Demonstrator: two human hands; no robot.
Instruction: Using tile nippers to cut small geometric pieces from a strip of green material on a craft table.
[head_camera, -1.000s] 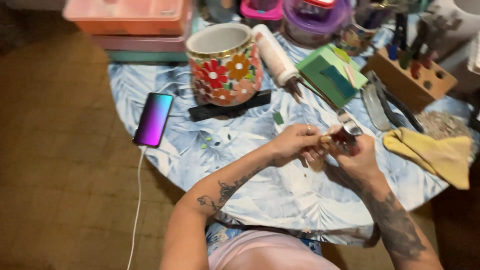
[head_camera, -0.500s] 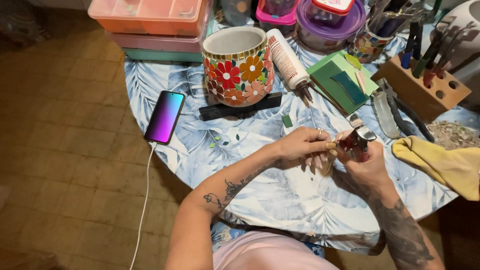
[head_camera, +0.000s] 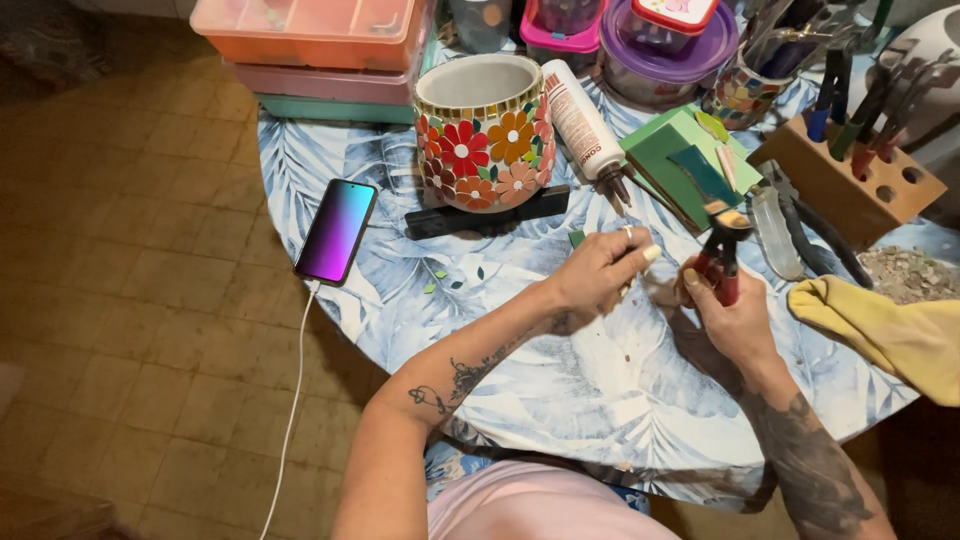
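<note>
My right hand (head_camera: 730, 312) grips red-handled nippers (head_camera: 722, 250), jaws pointing up and away. My left hand (head_camera: 600, 268) is pinched just left of the tool, its fingertips closed on something too small to make out. Both hands hover over the round table with a blue leaf-print cloth (head_camera: 560, 400). Behind them a pot covered in flower mosaic (head_camera: 482, 132) stands on a black base (head_camera: 487, 216). A white glue bottle (head_camera: 584, 128) lies beside the pot, nozzle toward me.
A lit phone (head_camera: 336, 230) on a white cable lies at the table's left edge. Stacked plastic boxes (head_camera: 320, 50), lidded tubs (head_camera: 668, 48), green tiles (head_camera: 688, 162), a wooden tool block (head_camera: 850, 175), a yellow cloth (head_camera: 890, 325) and tile chips (head_camera: 905, 272) ring the far and right sides.
The view has shifted so the table sits lower and closer. My hands have drawn slightly apart, and the nippers now stand more upright.
</note>
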